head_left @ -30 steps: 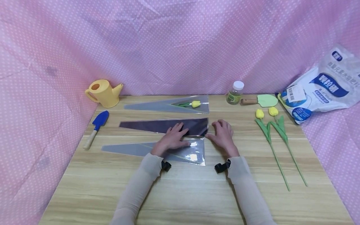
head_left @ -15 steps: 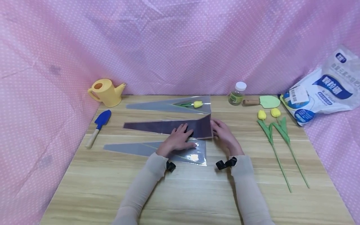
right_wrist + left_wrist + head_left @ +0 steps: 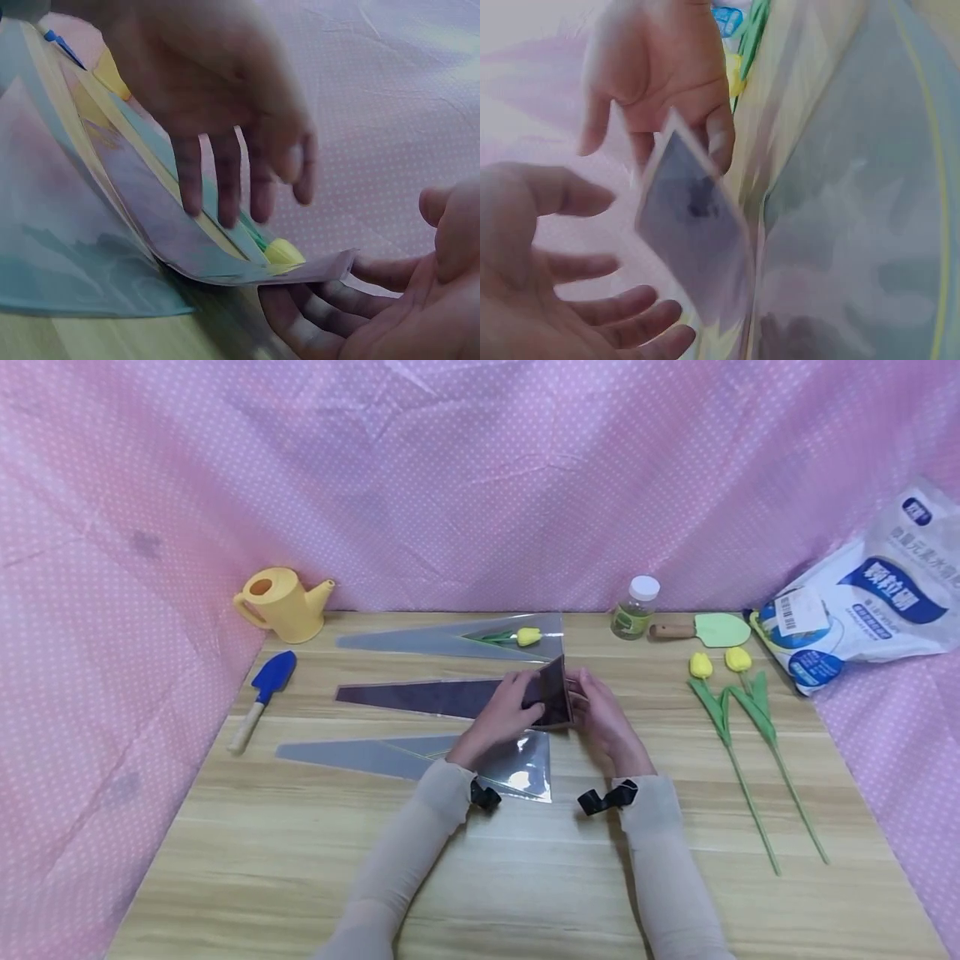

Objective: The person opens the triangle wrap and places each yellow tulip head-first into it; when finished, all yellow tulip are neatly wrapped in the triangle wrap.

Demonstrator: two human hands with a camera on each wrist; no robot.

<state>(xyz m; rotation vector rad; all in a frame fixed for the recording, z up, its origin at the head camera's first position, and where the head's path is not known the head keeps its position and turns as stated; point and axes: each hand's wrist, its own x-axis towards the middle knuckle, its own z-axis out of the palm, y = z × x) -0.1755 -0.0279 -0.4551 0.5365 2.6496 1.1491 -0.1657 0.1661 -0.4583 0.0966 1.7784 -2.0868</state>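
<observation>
A long, tapered dark flower sleeve (image 3: 412, 695) lies on the table, its wide right end bent upward. My right hand (image 3: 606, 722) is at that raised end, fingers behind and under it; in the right wrist view its thumb stands apart from the sleeve (image 3: 187, 247). My left hand (image 3: 504, 714) hovers over the wide part, fingers loosely spread; in the left wrist view they are apart from the raised flap (image 3: 694, 217). Nearer me lies a clear sleeve (image 3: 337, 757), partly hidden by my left arm. Farther back, another clear sleeve (image 3: 405, 641) has a yellow tulip (image 3: 528, 637) at its wide end.
Two yellow tulips (image 3: 701, 665) with long stems lie at right. Along the back stand a yellow watering can (image 3: 288, 608) and a lidded jar (image 3: 632, 614), with a green trowel (image 3: 720, 630) and a white printed bag (image 3: 862, 610). A blue trowel (image 3: 273, 672) lies at left.
The dark sleeve's right end has come up off the table with my right hand behind it. My left hand has lifted from pressing on the sleeve and moved right.
</observation>
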